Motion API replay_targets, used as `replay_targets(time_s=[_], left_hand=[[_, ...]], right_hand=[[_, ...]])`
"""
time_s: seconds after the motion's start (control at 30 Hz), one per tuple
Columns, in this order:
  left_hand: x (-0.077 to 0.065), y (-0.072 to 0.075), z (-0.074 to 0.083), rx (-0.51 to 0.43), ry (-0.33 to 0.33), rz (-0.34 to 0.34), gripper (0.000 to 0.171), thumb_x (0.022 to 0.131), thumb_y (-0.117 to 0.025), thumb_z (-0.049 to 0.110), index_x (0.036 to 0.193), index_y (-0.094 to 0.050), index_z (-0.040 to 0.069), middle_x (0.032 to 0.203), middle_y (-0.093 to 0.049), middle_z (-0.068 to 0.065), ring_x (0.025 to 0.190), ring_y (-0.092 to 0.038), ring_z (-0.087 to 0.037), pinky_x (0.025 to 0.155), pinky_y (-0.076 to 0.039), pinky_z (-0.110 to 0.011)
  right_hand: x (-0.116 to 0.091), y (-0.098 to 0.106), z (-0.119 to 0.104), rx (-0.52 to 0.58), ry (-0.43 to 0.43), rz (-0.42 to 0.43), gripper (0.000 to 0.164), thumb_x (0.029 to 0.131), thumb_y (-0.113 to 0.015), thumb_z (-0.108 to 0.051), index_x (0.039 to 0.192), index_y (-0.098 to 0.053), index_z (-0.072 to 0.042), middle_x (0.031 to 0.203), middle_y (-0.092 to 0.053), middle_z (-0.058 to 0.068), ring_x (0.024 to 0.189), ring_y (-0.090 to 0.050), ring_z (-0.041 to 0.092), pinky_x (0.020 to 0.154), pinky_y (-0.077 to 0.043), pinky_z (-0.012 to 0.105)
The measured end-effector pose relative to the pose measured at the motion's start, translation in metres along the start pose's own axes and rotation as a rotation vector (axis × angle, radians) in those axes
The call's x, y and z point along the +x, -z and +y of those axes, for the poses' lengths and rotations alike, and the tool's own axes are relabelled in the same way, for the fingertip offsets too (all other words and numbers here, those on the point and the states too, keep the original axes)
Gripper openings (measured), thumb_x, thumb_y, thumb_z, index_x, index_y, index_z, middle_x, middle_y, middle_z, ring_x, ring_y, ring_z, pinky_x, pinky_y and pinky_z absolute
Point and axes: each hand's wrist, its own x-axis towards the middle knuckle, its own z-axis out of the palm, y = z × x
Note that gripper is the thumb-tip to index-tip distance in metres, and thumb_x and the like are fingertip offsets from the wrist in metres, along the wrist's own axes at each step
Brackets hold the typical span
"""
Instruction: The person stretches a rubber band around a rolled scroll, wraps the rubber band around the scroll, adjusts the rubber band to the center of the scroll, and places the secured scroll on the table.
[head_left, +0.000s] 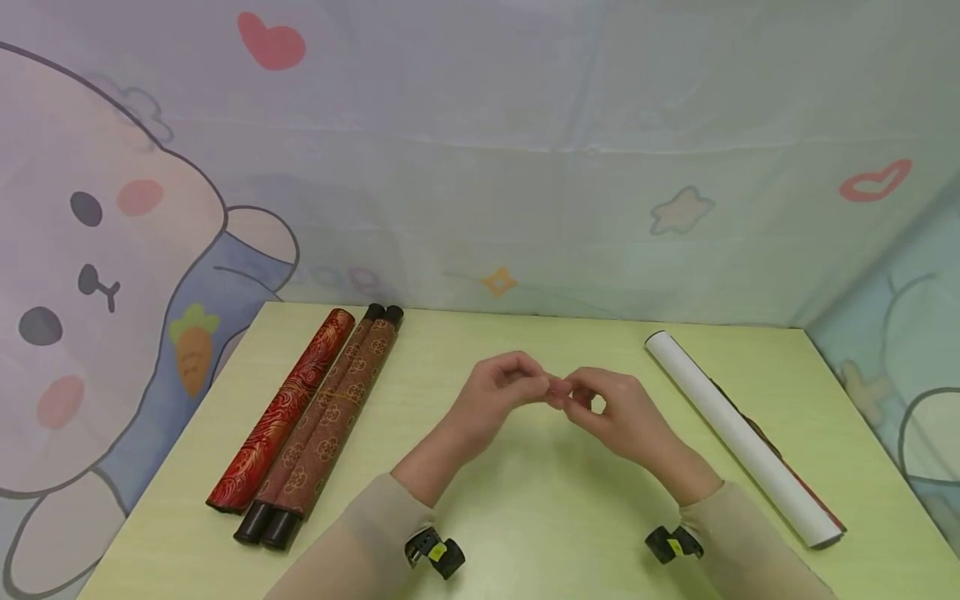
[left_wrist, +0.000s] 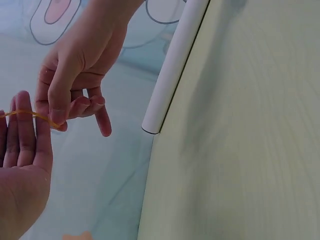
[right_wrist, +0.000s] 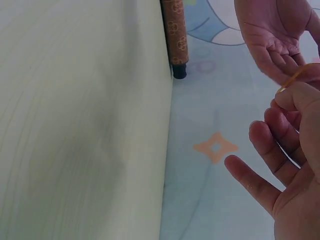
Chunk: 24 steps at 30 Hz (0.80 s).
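Note:
A thin yellow-orange rubber band [left_wrist: 31, 114] runs across the finger pads of my left hand [head_left: 498, 396]. Those fingers [left_wrist: 25, 137] look straight in the left wrist view. My right hand [head_left: 618, 412] pinches one part of the band between thumb and forefinger, its other fingers [right_wrist: 250, 177] spread loosely. Both hands meet above the middle of the table, fingertips close together. On the left lie a red patterned scroll [head_left: 288, 408] and two brown patterned scrolls [head_left: 337, 417] with black ends, rolled up side by side. A white rolled scroll [head_left: 738, 433] lies on the right.
The pale yellow table [head_left: 517, 517] ends at a printed cloth backdrop [head_left: 480, 167] behind and at the sides. A thin yellow band [head_left: 345, 395] crosses the brown scrolls. A dark and red strip [head_left: 765, 433] shows along the white scroll's far side.

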Motion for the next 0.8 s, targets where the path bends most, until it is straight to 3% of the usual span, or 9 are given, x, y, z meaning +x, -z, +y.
replay_targets(time_s=[0.1,0.2,0.33,0.43,0.53,0.7,0.8], left_hand=[[0.000,0.000,0.000,-0.053,0.000,-0.013,0.016,0.106,-0.060,0.006,0.105,-0.062,-0.010,0.107,-0.078,-0.004,0.085,-0.079,-0.017,0.105,-0.057,-0.049],[0.001,0.000,0.001,-0.075,-0.004,-0.024,0.011,0.107,-0.061,0.006,0.106,-0.066,-0.003,0.122,-0.076,-0.013,0.087,-0.080,-0.018,0.104,-0.057,-0.050],[0.002,0.003,0.003,-0.047,-0.009,-0.023,0.011,0.107,-0.062,0.007,0.111,-0.071,0.002,0.145,-0.066,-0.019,0.092,-0.081,-0.021,0.104,-0.058,-0.050],[0.001,0.005,0.003,-0.003,-0.006,-0.020,0.021,0.107,-0.061,0.005,0.123,-0.070,-0.005,0.151,-0.062,-0.015,0.096,-0.080,-0.033,0.102,-0.059,-0.049],[0.000,0.007,0.002,0.039,-0.005,-0.019,0.031,0.107,-0.059,0.000,0.136,-0.065,-0.008,0.156,-0.058,-0.010,0.097,-0.079,-0.037,0.100,-0.060,-0.047],[-0.001,0.011,0.001,0.110,0.013,-0.007,0.040,0.107,-0.061,0.000,0.147,-0.062,0.000,0.163,-0.052,-0.004,0.082,-0.079,-0.019,0.095,-0.062,-0.044],[-0.001,0.012,0.002,0.173,0.022,0.002,0.045,0.106,-0.065,0.004,0.151,-0.061,0.007,0.165,-0.048,-0.003,0.075,-0.077,-0.016,0.093,-0.063,-0.041]], right_hand=[[0.000,0.002,-0.001,0.067,-0.038,-0.008,0.025,0.092,-0.074,0.008,0.110,-0.078,-0.008,0.084,-0.069,-0.010,0.072,-0.059,0.004,0.063,-0.052,0.026],[-0.001,0.005,-0.001,0.083,-0.063,-0.015,0.025,0.092,-0.074,0.008,0.111,-0.077,-0.008,0.082,-0.067,-0.013,0.072,-0.060,0.004,0.065,-0.053,0.027],[-0.003,0.008,0.000,0.058,-0.082,-0.026,0.021,0.093,-0.077,0.005,0.105,-0.075,-0.011,0.077,-0.061,-0.016,0.070,-0.058,0.003,0.065,-0.052,0.027],[-0.005,0.010,0.001,0.036,-0.083,-0.028,0.019,0.093,-0.079,0.003,0.103,-0.076,-0.012,0.077,-0.060,-0.017,0.070,-0.057,0.003,0.064,-0.051,0.027],[-0.006,0.011,0.002,0.010,-0.075,-0.020,0.019,0.092,-0.080,0.003,0.102,-0.076,-0.012,0.076,-0.061,-0.017,0.070,-0.057,0.002,0.064,-0.051,0.026],[-0.008,0.014,0.002,-0.016,-0.064,-0.019,0.017,0.091,-0.081,0.002,0.102,-0.077,-0.010,0.077,-0.061,-0.017,0.070,-0.056,0.000,0.064,-0.052,0.026],[-0.008,0.014,0.002,-0.023,-0.057,-0.022,0.016,0.091,-0.081,0.002,0.102,-0.077,-0.010,0.077,-0.062,-0.018,0.069,-0.056,0.000,0.064,-0.052,0.026]])
